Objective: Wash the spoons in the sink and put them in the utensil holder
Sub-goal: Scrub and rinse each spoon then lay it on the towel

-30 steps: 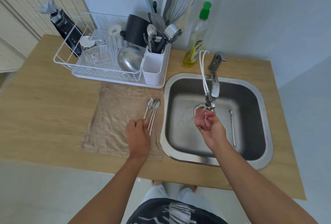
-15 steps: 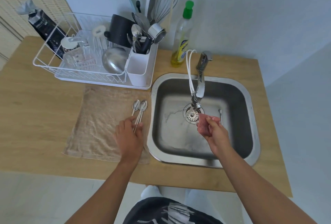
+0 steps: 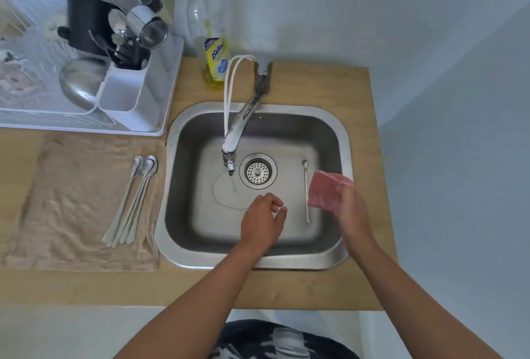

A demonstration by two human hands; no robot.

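Observation:
Several long-handled spoons [image 3: 130, 203] lie side by side on a beige towel [image 3: 71, 206] left of the steel sink [image 3: 341, 140]. One more spoon [image 3: 306, 192] lies on the sink floor at the right. My left hand [image 3: 262, 222] hovers over the sink's near middle, fingers loosely curled, holding nothing. My right hand [image 3: 351, 209] grips a pink sponge [image 3: 325, 191] over the sink's right side, just right of that spoon. The white utensil holder [image 3: 134, 92] stands at the dish rack's right end with several utensils in its far compartment. A thin stream runs from the faucet [image 3: 238, 129].
A white dish rack [image 3: 83, 126] with a steel bowl [image 3: 81, 82] and a black cup [image 3: 86, 20] sits at the back left. A dish soap bottle [image 3: 213, 52] stands behind the sink. The drain strainer [image 3: 258, 171] is mid-sink. The wooden counter [image 3: 286, 287] ends close to the sink's right.
My left hand let go of the spoons on the towel and moved right into the sink. My right hand carried the sponge from under the faucet to the sink's right side.

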